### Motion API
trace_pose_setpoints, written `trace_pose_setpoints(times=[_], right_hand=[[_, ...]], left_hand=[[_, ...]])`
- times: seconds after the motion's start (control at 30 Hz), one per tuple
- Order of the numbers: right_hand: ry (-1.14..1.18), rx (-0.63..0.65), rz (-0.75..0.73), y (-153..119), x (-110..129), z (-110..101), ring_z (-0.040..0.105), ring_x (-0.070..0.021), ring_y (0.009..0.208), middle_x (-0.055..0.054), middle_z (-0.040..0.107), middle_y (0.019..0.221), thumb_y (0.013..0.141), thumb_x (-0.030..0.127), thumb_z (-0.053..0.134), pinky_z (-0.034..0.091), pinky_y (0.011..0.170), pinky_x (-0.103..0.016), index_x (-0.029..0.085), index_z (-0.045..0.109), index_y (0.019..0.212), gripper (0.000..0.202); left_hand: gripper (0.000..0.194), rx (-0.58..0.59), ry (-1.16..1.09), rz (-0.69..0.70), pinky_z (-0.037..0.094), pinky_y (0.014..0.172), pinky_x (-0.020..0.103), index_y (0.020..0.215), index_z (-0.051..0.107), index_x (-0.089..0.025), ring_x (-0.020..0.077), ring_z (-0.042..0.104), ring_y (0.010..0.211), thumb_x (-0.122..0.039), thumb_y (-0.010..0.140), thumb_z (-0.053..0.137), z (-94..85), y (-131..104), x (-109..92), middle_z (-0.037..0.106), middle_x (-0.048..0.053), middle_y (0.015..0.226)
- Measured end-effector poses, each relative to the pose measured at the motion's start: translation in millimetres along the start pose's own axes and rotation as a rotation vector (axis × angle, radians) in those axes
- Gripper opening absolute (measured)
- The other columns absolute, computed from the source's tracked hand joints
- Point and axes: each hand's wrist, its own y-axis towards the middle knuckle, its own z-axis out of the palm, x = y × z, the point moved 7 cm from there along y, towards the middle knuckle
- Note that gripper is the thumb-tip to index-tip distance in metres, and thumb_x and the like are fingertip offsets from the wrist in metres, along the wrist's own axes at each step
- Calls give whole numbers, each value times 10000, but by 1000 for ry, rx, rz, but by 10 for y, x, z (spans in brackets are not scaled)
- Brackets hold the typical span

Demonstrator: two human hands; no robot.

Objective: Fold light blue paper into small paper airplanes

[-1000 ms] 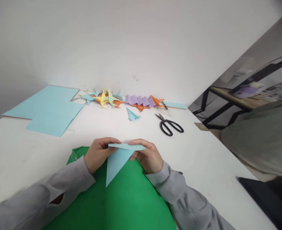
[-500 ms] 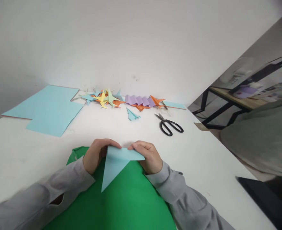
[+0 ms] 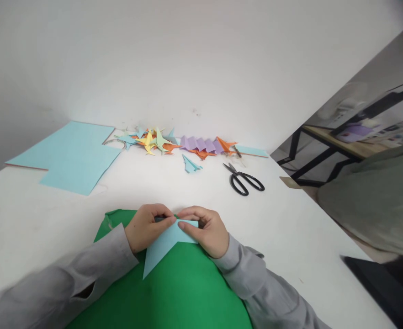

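Note:
A folded sheet of light blue paper (image 3: 164,243) hangs between my hands over the green cloth (image 3: 188,288) in front of me. One long pointed flap of it slants down to the left, and a shorter part extends right. My left hand (image 3: 150,228) pinches its top edge between thumb and fingers. Close beside it, my right hand (image 3: 206,230) grips the right part, thumb on the near face and fingers behind. The thumbs almost meet at the upper fold. Part of the paper is hidden behind both hands.
Black-handled scissors (image 3: 244,179) lie with blades parted on the white table (image 3: 283,228). Past my hands is a small blue folded paper piece (image 3: 190,164). Along the wall sit colourful folded papers (image 3: 150,141) and a purple pleated strip (image 3: 201,144). Blue sheets (image 3: 74,155) are stacked left.
My thumbs have come round to the near face of the paper and my hands have drawn closer together. The right part of the paper now looks shorter and blunt-ended.

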Motion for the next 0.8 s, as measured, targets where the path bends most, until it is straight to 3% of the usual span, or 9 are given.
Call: trace_pose_setpoints(times=[0.2, 0.43, 0.8], right_hand=[[-31, 93, -13, -18, 41, 85, 581, -128, 596, -26, 632, 645, 718, 316, 602, 455, 560, -249, 151, 596, 736, 166], [8, 121, 17, -28, 18, 106, 344, -58, 419, 61, 416, 456, 730, 294, 579, 296, 414, -199, 158, 545, 636, 168], [-41, 132, 26, -11, 34, 105, 340, -63, 448, 48, 442, 497, 722, 296, 561, 277, 438, -204, 155, 522, 635, 170]], left_hand=[[141, 17, 35, 86, 395, 584, 242, 608, 614, -142, 131, 518, 608, -185, 698, 514, 16, -26, -82, 585, 13, 597], [141, 48, 35, 145, 400, 578, 249, 589, 626, -148, 138, 527, 591, -148, 682, 519, 35, -46, -135, 586, 26, 590], [151, 30, 26, 163, 387, 572, 250, 580, 629, -145, 134, 512, 578, -153, 680, 517, 21, -53, -154, 571, 23, 577]])
